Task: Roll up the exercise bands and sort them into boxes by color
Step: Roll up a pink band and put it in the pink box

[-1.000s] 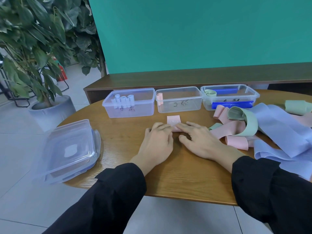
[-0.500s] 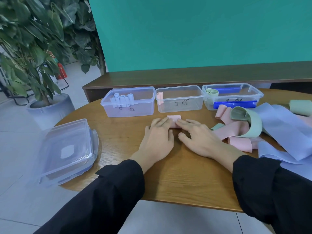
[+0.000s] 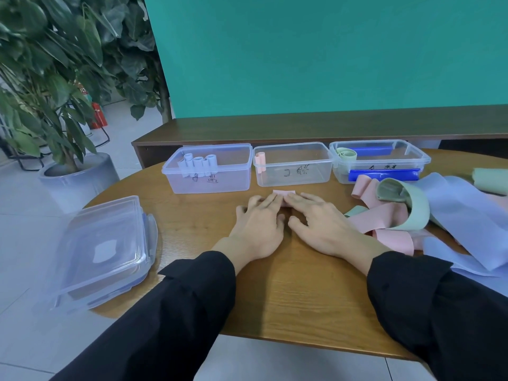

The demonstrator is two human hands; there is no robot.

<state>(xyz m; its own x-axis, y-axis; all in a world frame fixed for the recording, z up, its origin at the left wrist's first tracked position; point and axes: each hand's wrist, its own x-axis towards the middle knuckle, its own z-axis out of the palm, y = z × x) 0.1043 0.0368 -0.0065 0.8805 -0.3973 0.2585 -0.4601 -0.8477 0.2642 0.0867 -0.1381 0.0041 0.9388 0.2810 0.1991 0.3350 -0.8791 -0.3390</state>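
While our left hand point(image 3: 258, 224) and right hand point(image 3: 321, 224) press flat on a half-rolled pink band point(image 3: 283, 194), few rolls sit boxed; the loose pile point(image 3: 439, 213) remains.

Pink band point(image 3: 284, 194) mostly hidden under fingers point(image 3: 270, 200); box labels point(image 3: 295, 171) illegible; lilac bands point(image 3: 467, 213) cut off at rt edge.

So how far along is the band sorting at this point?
Early. Done: lilac rolls in the left box, one pink roll in the middle box, a green roll in the right box. In hand: left hand and right hand rolling a pink band. Left: the loose pile.
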